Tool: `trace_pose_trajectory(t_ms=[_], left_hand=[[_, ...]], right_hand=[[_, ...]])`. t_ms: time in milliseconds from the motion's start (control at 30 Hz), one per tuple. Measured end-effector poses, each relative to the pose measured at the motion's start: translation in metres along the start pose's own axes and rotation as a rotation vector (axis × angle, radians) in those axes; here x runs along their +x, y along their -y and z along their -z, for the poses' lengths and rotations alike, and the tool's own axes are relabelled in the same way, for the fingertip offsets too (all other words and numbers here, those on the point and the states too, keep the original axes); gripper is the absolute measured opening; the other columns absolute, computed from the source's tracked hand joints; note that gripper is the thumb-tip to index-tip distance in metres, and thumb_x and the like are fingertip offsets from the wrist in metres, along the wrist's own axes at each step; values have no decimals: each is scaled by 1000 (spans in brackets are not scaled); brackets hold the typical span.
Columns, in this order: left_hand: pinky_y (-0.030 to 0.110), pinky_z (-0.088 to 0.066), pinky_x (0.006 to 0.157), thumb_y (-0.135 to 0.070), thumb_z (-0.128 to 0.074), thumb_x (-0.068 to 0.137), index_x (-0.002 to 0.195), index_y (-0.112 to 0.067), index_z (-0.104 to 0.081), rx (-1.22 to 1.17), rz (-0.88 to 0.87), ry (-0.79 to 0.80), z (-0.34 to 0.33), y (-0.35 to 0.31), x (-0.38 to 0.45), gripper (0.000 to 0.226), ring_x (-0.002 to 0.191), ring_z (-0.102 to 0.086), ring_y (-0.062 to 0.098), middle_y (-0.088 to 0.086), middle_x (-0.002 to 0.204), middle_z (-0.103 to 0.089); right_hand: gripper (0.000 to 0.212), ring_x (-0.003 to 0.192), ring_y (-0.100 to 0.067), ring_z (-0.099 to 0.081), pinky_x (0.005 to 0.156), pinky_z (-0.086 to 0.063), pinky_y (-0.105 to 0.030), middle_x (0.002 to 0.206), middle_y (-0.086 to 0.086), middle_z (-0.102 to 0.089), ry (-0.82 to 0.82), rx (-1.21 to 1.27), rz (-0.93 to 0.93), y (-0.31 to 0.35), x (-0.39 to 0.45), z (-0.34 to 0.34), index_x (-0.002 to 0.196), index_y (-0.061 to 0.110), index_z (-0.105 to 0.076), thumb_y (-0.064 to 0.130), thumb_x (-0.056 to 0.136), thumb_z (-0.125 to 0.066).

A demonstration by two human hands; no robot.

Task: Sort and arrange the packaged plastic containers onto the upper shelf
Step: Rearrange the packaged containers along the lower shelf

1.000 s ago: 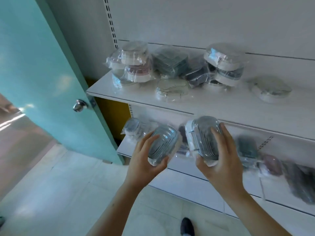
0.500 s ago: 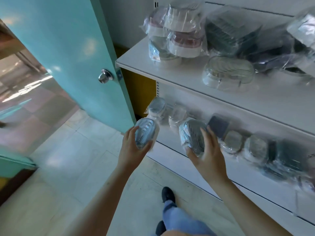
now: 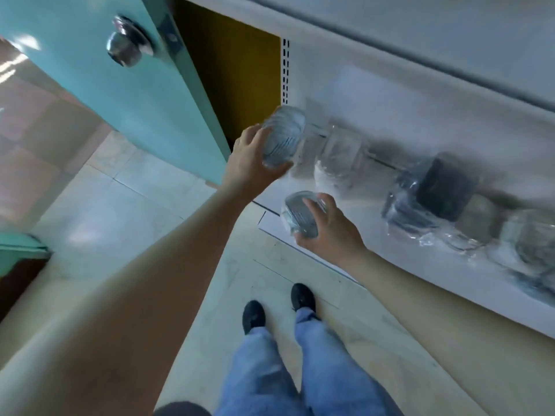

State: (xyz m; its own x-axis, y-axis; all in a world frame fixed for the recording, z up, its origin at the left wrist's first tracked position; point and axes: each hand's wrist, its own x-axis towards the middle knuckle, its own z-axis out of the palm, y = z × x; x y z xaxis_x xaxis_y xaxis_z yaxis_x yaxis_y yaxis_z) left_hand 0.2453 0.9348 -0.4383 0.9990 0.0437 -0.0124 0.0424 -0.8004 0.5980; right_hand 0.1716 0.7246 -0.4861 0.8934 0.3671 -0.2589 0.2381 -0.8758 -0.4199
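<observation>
Both bare forearms reach forward and away from the body, the left from the lower left corner, the right from the lower right edge. The left hand (image 3: 250, 163) is the farther out of the two, its back toward the camera, fingers curled over the top and thumb under a clear wrapped container (image 3: 282, 136), gripping it. The right hand (image 3: 332, 232) sits lower and nearer the body, wrist bent slightly, fingers wrapped over a second clear wrapped container (image 3: 300, 213) with the thumb beneath. The two hands are apart, not touching. Below them stand legs in blue jeans and two dark shoes, toes pointing forward.
</observation>
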Motion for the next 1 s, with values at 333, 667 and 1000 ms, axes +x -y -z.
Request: trace_pose_trajectory(t_ms=[333,667,1000], left_hand=[[51,-38,110,-63,-61,88,153,-37,-33,272,-186,90,-29,29,63,75,144,-27,34,11,158,-25],[49,-47,106,-61,-60,89,154,-35,-29,190,-201,140,-24,39,73,76,136,-37,33,14,150,-31],[33,-45,102,-57,-50,97,156,-37,-24,131,-204,207,-25,36,94,68,135,-42,26,11,150,-27]], right_hand=[[77,142,-34,-30,111,-36,-44,165,-7,-18,33,-222,190,-6,94,-50,158,24,-27,53,94,-58],[79,140,-32,-45,111,-41,-40,158,-4,-41,-9,-547,458,-11,110,-73,153,17,-41,50,87,-68],[81,127,-29,-54,98,-49,-34,148,-4,-51,-71,-454,121,12,134,-65,147,16,-48,31,76,-84]])
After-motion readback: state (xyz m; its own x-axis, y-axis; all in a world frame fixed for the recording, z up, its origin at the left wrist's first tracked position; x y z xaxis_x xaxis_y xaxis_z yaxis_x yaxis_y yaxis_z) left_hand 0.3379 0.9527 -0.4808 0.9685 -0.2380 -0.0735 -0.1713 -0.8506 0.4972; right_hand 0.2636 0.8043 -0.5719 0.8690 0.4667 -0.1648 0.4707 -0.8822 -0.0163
